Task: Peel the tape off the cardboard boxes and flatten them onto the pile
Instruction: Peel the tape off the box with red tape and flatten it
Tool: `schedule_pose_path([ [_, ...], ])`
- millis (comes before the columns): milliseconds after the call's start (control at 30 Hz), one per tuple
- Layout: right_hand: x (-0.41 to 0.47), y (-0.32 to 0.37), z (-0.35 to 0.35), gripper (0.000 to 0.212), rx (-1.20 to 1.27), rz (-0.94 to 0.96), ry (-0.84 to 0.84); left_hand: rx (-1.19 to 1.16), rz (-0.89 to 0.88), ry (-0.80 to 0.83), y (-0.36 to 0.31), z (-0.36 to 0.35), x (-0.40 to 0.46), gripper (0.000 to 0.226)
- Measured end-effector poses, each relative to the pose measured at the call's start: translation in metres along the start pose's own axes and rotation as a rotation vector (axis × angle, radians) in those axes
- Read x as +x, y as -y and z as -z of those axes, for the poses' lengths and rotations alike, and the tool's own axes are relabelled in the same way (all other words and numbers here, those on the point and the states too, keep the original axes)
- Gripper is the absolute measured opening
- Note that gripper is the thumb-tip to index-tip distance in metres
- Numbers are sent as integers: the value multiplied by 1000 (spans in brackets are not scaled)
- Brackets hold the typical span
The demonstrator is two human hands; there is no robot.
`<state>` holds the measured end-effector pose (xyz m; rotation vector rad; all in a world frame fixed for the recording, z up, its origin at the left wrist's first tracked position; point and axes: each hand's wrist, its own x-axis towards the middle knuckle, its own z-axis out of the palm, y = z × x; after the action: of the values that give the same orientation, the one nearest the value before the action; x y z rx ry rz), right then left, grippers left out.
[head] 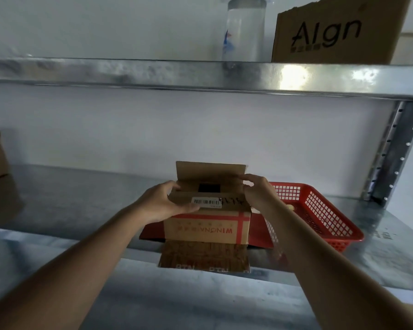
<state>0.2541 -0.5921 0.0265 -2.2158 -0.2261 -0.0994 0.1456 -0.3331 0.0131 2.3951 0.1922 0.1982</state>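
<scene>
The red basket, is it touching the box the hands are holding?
Cannot tell. In the head view, the right hand and forearm cover where the red basket meets the box.

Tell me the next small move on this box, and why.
Probably pull the side flaps outward. Both hands, left hand and right hand, already grip the box at its top; the rear flap stands up, so the top looks unsealed and ready to open for flattening.
</scene>
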Motion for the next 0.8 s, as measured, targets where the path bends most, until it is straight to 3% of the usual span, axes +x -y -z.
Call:
schedule_pose_path([
  [200,11,19,-2,54,-172,-41,-4,-29,11,136,-10,11,0,78],
  [333,16,39,-17,113,-225,-175,21,-17,-17,170,-12,12,1,67],
  [400,17,48,-24,128,-247,-197,35,-3,-45,164,-9,12,2,67],
  [633,20,66,-19,97,-143,-87,-84,159,-212,-70,7,24,15,84],
  [800,20,82,-13,144,-136,-204,9,149,-249,-168,15,19,17,103],
])
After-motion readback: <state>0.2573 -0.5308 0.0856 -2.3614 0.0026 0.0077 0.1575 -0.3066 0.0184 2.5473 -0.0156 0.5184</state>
